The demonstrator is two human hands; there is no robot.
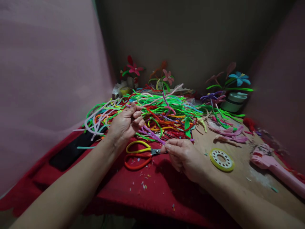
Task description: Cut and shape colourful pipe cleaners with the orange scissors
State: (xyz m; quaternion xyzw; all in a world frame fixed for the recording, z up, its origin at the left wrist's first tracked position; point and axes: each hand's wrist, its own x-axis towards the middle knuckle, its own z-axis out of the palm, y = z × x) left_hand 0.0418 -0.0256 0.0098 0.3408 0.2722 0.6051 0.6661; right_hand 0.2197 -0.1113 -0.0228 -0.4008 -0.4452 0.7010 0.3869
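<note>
Purple pipe cleaners (152, 135) stretch between my two hands above the table. My right hand (186, 156) pinches their near end between thumb and fingertips. The strands run up beneath the curled fingers of my left hand (126, 124), which is closed round their other part; the exact grip is partly hidden. Below them lie scissors (140, 154) with one yellow and one red handle loop, their blades partly covered by my right hand. Just beyond my hands a large heap of pipe cleaners (152, 103) in green, red, orange, white and other colours spreads out.
A yellow-rimmed tape spool (222, 160) and a pink glue gun (269, 159) lie on the right. A black phone (71, 151) rests on the left of the red cloth (114, 194). Pipe cleaner flowers (239, 78) stand along the back, near a pale green container (234, 101).
</note>
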